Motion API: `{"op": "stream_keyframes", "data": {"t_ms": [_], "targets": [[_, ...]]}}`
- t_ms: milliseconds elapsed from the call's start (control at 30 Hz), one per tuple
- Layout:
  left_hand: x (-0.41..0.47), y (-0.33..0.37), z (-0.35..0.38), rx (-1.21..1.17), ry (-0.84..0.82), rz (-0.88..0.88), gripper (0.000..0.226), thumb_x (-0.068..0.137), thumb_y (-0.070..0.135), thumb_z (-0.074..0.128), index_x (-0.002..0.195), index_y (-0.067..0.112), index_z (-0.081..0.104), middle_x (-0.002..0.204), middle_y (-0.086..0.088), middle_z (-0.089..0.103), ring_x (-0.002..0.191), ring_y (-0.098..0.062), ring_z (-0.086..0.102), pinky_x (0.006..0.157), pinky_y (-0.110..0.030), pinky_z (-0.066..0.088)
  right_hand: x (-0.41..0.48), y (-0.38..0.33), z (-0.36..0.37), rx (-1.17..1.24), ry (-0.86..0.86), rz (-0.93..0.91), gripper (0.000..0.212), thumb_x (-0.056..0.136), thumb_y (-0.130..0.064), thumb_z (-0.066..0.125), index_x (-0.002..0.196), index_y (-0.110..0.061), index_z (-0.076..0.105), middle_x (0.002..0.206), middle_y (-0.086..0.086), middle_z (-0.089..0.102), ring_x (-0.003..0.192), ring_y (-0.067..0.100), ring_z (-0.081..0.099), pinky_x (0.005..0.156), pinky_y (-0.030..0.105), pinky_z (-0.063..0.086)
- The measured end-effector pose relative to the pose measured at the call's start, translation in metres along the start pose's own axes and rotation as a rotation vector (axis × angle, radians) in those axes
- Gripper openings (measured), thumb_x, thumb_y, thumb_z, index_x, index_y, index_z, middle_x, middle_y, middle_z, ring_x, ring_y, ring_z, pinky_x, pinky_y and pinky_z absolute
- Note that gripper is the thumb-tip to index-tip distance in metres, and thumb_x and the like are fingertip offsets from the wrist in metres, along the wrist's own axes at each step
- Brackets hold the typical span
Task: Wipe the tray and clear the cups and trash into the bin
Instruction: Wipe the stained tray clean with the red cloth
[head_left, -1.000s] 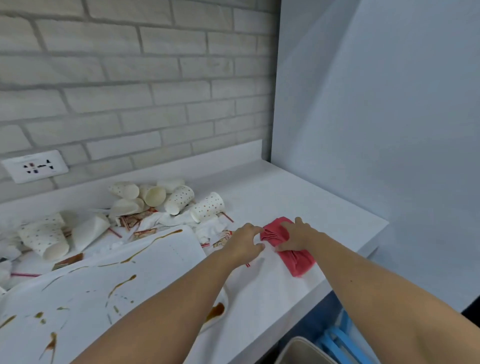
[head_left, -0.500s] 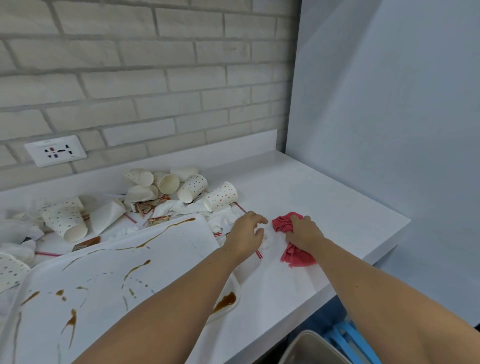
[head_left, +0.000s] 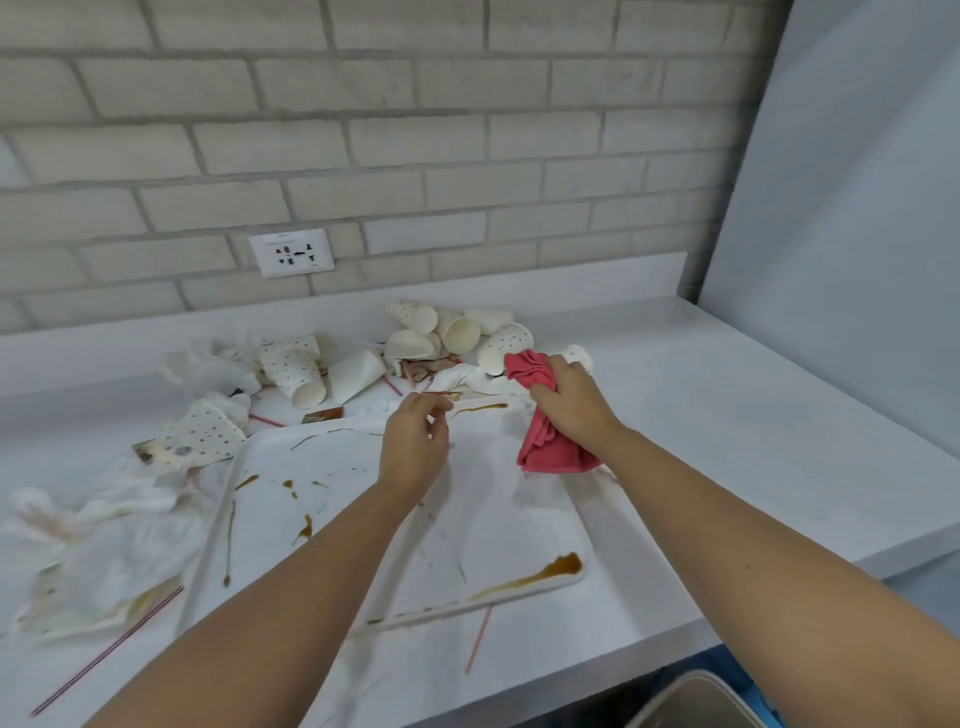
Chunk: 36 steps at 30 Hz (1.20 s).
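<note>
While the right hand (head_left: 571, 410) hovers over the tray's far right corner, its fingers are clamped round a red cloth (head_left: 545, 441) that hangs down over the right edge of the tray (head_left: 363, 551). The left hand (head_left: 413, 452) is above the tray's far edge, fingers pinched together on a thin scrap (head_left: 444, 395). Brown streaks mark the tray. Tipped paper cups (head_left: 457, 332) crowd just beyond its far edge, and crumpled napkins (head_left: 104, 525) press against its left edge. A pink straw (head_left: 478, 639) pokes out past its near edge. Right of the tray, a broad stretch of white table (head_left: 753, 426) runs to the table's own front edge. The bin (head_left: 696, 701) shows below that, off the tray's near right corner.
</note>
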<state>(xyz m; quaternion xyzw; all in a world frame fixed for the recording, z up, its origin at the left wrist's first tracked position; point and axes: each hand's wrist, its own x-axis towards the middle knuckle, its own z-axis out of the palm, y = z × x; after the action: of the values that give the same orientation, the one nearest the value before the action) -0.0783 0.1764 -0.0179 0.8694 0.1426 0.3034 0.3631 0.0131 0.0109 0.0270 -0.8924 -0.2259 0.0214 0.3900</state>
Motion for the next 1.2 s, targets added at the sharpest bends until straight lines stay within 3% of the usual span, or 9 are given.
{"op": "stream_keyframes", "data": {"t_ms": [100,233,400,600,700,800,900,1100,1200], "targets": [[-0.007,-0.028,-0.032,0.058,0.042,-0.084,0.021,0.090,0.001,0.050,0.103,0.005,0.066,0.104,-0.007,0.060,0.084,-0.015,0.056,0.074,-0.020,0.042,-0.001,-0.021,0.033,-0.019,-0.103,-0.029,0.038,0.092,-0.023,0.048,0.128,-0.010,0.046,0.117,0.018,0.047,0.105,0.033,0.052,0.083,0.031,0.041],[-0.020,-0.070,-0.072,0.294,0.100,-0.203,0.026,0.088,0.005,0.053,0.110,0.009,0.064,0.119,-0.011,0.056,0.112,-0.030,0.047,0.095,-0.036,0.039,-0.007,-0.040,0.071,-0.098,-0.221,-0.040,0.047,0.092,-0.022,0.048,0.137,-0.014,0.037,0.127,0.019,0.039,0.110,0.037,0.052,0.094,0.037,0.044],[-0.036,-0.107,-0.114,0.507,0.174,-0.407,0.030,0.091,0.014,0.049,0.119,0.009,0.058,0.126,-0.019,0.048,0.117,-0.038,0.040,0.096,-0.045,0.033,-0.012,-0.039,0.104,-0.250,-0.298,0.015,0.047,0.095,-0.026,0.043,0.140,-0.017,0.035,0.137,0.015,0.034,0.118,0.036,0.048,0.098,0.040,0.043],[-0.034,-0.125,-0.132,0.129,0.186,-0.625,0.033,0.098,0.011,0.036,0.122,-0.008,0.047,0.129,-0.026,0.045,0.117,-0.040,0.045,0.099,-0.043,0.035,-0.019,-0.042,0.128,-0.616,-0.239,-0.018,0.044,0.098,-0.033,0.035,0.133,-0.008,0.042,0.142,0.013,0.029,0.125,0.032,0.033,0.101,0.041,0.036],[-0.026,-0.129,-0.139,-0.027,0.079,-0.736,0.037,0.100,0.014,0.029,0.117,-0.011,0.051,0.119,-0.022,0.054,0.111,-0.035,0.050,0.092,-0.038,0.037,-0.022,-0.044,0.137,-0.631,-0.181,-0.008,0.050,0.100,-0.043,0.027,0.128,-0.007,0.048,0.143,0.013,0.029,0.123,0.031,0.035,0.099,0.041,0.037],[-0.024,-0.143,-0.148,-0.196,-0.073,-0.771,0.044,0.101,0.021,0.027,0.117,-0.008,0.055,0.113,-0.007,0.058,0.101,-0.027,0.054,0.086,-0.033,0.044,-0.024,-0.045,0.147,-0.677,-0.099,-0.037,0.045,0.102,-0.035,0.025,0.126,-0.008,0.051,0.142,0.009,0.031,0.118,0.029,0.038,0.094,0.037,0.041],[-0.028,-0.149,-0.152,-0.234,-0.125,-0.749,0.044,0.101,0.028,0.027,0.125,0.004,0.055,0.126,-0.003,0.054,0.118,-0.028,0.051,0.104,-0.039,0.038,-0.025,-0.047,0.157,-0.691,-0.085,-0.120,0.040,0.102,-0.031,0.027,0.132,-0.012,0.046,0.141,0.006,0.035,0.114,0.028,0.041,0.092,0.034,0.043],[-0.029,-0.155,-0.153,-0.257,-0.047,-0.716,0.038,0.099,0.024,0.034,0.120,0.004,0.059,0.121,-0.013,0.061,0.113,-0.031,0.055,0.104,-0.044,0.039,-0.038,-0.041,0.150,-0.551,-0.253,-0.430,0.042,0.101,-0.029,0.035,0.143,-0.025,0.038,0.135,-0.001,0.046,0.106,0.022,0.040,0.094,0.028,0.040],[-0.029,-0.155,-0.151,-0.251,-0.047,-0.689,0.038,0.100,0.022,0.033,0.118,0.003,0.059,0.120,-0.013,0.061,0.114,-0.032,0.054,0.101,-0.040,0.039,-0.033,-0.028,0.138,-0.577,-0.221,-0.361,0.039,0.101,-0.026,0.038,0.139,-0.024,0.045,0.127,-0.001,0.050,0.102,0.020,0.040,0.091,0.029,0.042]]}}
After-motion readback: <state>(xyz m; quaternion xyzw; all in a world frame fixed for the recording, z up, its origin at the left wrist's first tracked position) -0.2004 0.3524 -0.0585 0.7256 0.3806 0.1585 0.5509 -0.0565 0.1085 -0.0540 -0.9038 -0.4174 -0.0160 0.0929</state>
